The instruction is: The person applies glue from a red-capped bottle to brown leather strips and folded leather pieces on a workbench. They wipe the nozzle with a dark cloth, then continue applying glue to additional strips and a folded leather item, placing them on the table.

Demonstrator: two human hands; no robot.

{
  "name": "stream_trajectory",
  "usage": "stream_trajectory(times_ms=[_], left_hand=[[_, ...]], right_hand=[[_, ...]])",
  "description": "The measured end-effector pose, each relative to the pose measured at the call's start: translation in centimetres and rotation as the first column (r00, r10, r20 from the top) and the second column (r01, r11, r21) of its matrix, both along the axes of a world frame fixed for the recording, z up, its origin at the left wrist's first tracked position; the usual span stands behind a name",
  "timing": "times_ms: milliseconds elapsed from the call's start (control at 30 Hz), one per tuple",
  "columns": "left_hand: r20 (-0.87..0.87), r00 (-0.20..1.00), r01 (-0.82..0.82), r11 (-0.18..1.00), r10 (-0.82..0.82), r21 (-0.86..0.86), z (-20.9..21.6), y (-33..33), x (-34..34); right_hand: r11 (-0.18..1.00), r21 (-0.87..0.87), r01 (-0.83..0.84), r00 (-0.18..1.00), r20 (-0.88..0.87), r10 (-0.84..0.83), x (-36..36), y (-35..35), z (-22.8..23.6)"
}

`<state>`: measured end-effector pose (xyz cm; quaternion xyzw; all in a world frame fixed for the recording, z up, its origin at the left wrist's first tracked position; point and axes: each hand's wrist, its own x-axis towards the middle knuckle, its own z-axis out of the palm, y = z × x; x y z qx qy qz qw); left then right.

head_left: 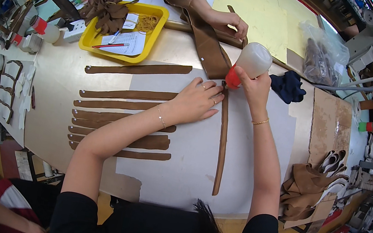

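Observation:
My right hand is wrapped around a whitish squeeze bottle with a red cap. The bottle is tilted, cap down, its tip at the upper end of a long narrow brown strip, which runs toward me. My left hand lies flat with fingers apart, its fingertips beside that same end; whether they touch the strip I cannot tell. Just beyond is a wider brown piece. Several brown strips with small white tags lie in a row at the left, partly hidden by my left forearm.
Across the table another person's hand reaches over the wider piece. A yellow tray holds brown pieces, rubber bands and a pen. At right are a dark blue cloth, a plastic bag, cardboard and a pile of brown pieces.

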<state>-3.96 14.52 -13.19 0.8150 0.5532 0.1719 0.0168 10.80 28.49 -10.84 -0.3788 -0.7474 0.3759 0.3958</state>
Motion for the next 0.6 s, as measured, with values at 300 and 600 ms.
stream_trajectory(times_ms=[300,600], left_hand=[[0.134,0.991,-0.003,1.0,0.006,-0.028,-0.2,0.2,-0.4],[0.064,0.997,0.031,0.999,-0.032,0.016,-0.3,0.0,-0.6]], right_hand=[[0.997,-0.058,0.043,0.998,-0.045,-0.046,0.9,0.4,-0.5],[1.0,-0.003,0.021,1.0,0.007,-0.021,-0.2,0.2,0.2]])
